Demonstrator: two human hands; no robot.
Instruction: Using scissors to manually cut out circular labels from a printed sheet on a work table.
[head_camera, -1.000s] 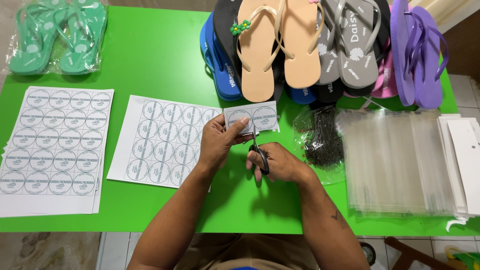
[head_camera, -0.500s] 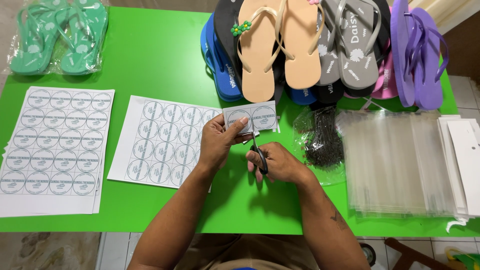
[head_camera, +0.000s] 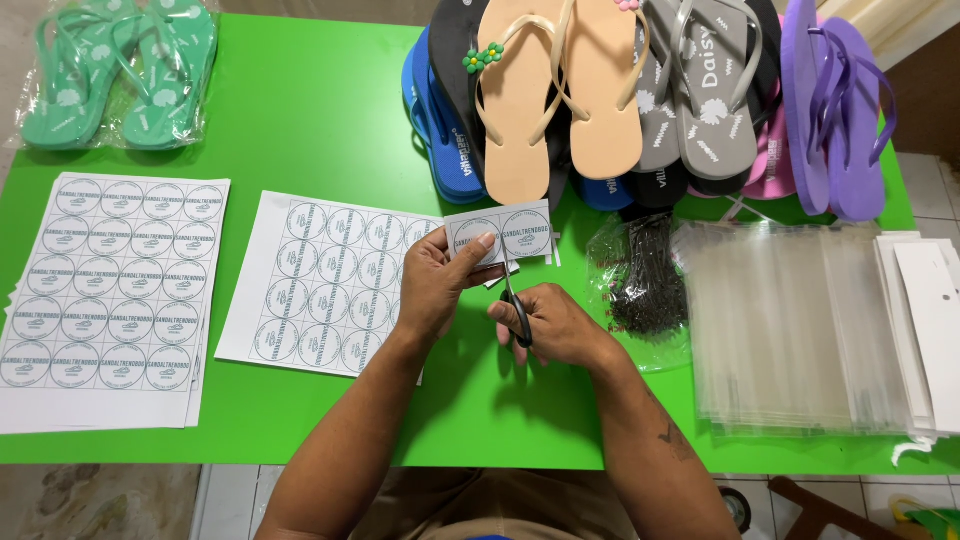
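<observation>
Scissors (head_camera: 517, 310) sit closed in the right hand's (head_camera: 553, 325) curled fingers, blades up against a small paper strip (head_camera: 500, 234) bearing two round labels, pinched by the left hand (head_camera: 435, 280) above the green table (head_camera: 300, 110). Two label sheets lie left: one full (head_camera: 105, 290), one partly cut (head_camera: 320, 285). Flip-flops are stacked behind.

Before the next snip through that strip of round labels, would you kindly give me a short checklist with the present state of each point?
1. Left hand pinches the label strip: ok.
2. Right hand holds the scissors: ok.
3. Blades at the strip's lower edge: ok.
4. Cut line falls between two round labels: cannot tell.
5. Left thumb clear of the blades: ok.
6. Cut sheet lies flat beside the hands: ok.
</observation>
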